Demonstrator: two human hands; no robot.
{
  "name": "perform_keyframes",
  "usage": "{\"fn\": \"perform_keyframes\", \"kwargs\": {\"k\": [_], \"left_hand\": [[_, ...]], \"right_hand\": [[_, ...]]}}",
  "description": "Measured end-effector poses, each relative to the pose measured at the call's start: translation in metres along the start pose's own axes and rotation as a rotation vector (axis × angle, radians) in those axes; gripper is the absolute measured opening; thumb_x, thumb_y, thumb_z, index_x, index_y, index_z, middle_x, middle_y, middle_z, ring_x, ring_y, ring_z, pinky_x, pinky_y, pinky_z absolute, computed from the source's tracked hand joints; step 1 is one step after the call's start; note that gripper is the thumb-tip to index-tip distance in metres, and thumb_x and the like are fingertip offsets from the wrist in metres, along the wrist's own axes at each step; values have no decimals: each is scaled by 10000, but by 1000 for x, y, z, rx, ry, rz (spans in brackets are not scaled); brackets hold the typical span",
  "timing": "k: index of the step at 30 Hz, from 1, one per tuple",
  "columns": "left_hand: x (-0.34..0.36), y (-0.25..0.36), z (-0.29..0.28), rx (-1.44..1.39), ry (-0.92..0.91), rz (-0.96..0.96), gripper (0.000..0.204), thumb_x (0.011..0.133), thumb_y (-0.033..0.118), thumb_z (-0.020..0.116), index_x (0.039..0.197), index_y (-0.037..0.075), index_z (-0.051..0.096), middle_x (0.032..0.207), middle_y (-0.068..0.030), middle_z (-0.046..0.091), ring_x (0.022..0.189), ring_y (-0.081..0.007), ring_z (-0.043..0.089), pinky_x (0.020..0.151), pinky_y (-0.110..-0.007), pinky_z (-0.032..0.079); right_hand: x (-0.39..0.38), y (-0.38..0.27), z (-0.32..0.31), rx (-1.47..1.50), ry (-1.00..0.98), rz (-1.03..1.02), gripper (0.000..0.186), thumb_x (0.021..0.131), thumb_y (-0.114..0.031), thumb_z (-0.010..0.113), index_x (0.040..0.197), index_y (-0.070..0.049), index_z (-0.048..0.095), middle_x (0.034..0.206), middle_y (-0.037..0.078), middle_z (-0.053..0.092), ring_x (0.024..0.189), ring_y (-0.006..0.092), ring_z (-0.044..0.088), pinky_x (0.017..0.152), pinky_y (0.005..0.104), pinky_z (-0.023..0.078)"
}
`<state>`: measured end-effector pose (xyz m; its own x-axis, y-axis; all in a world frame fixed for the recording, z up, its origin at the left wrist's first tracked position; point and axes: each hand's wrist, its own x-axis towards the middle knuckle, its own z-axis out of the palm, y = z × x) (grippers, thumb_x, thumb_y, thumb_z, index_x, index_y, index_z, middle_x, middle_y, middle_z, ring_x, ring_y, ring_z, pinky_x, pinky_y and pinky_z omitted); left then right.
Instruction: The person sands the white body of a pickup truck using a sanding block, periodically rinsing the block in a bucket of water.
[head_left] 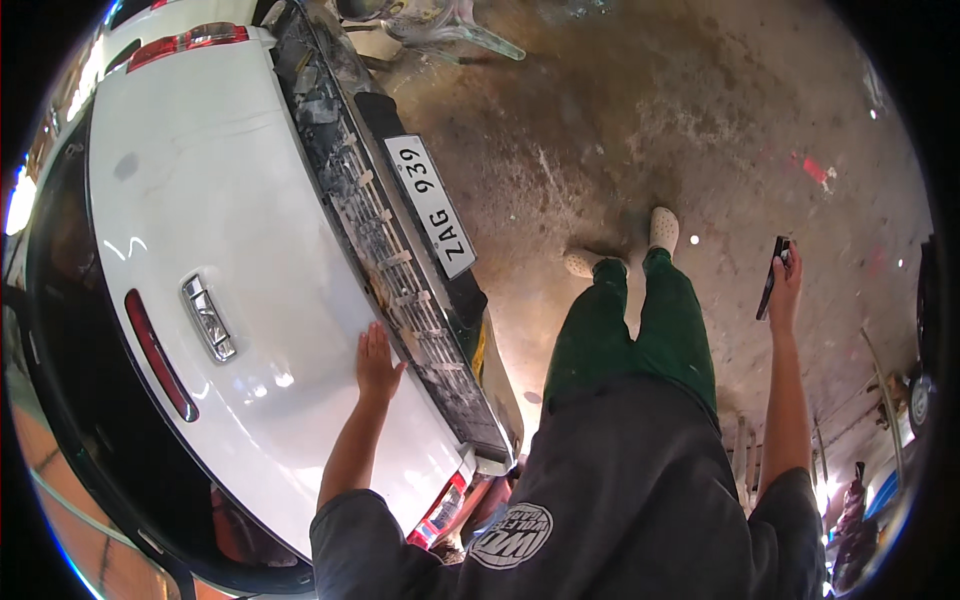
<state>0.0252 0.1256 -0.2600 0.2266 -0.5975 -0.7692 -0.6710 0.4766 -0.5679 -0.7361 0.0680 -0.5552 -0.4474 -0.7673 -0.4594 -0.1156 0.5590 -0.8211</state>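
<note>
Fingers [375, 342] of the left hand [378, 374] lie close together, thumb apart, gripping nothing; those of the right hand [787, 287] are clamped on a slim, dark, rectangular object [768, 296]. A stained, brown-grey concrete floor [600, 120] spreads ahead. To the left stands a vehicle's broad, glossy white tailgate [230, 200], the left palm laid flat on it near the edge beside the bumper. A dark, curved glass rear window [60, 250] borders its far side; along the near side runs the scuffed, ribbed, black-and-grey bumper [395, 262]. This bears a white rectangular number plate [430, 207] with dark characters. Red tail lamps [188, 44] flank the tailgate, which also carries a narrow dark-red strip light [160, 355] and, smaller, an oblong chrome fitting [208, 318]. The slim object is well apart from the vehicle.
</note>
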Motion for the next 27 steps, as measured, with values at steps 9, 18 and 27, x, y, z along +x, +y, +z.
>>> {"fn": "perform_keyframes", "kwargs": {"k": [9, 18, 27], "left_hand": [[-54, 36, 17, 40, -113, 42, 900, 985, 649, 419, 1599, 13, 245, 1710, -126, 114, 1584, -261, 33, 1280, -481, -17], [48, -77, -53, 94, 58, -18, 837, 999, 572, 458, 1588, 9, 267, 1681, -114, 235, 1574, -227, 123, 1280, -489, -10], [89, -92, -86, -344, -62, -54, 839, 960, 484, 580, 1535, -70, 323, 1634, -213, 296, 1551, -326, 196, 1268, -517, 72]], "right_hand": [[2, -18, -13, -81, 60, -4, 448, 1041, -204, 572, 1462, -73, 490, 1157, 58, 615, 977, 134, 577, 850, 290, 480], [28, -103, 63, -90, -8, -49, 492, 1014, -188, 592, 1482, -80, 485, 1226, 99, 632, 1045, 179, 594, 908, 335, 485], [53, -256, 248, 262, -307, -175, 454, 1023, -162, 584, 1440, -16, 476, 1286, 133, 610, 1129, 213, 629, 978, 337, 490]]}}
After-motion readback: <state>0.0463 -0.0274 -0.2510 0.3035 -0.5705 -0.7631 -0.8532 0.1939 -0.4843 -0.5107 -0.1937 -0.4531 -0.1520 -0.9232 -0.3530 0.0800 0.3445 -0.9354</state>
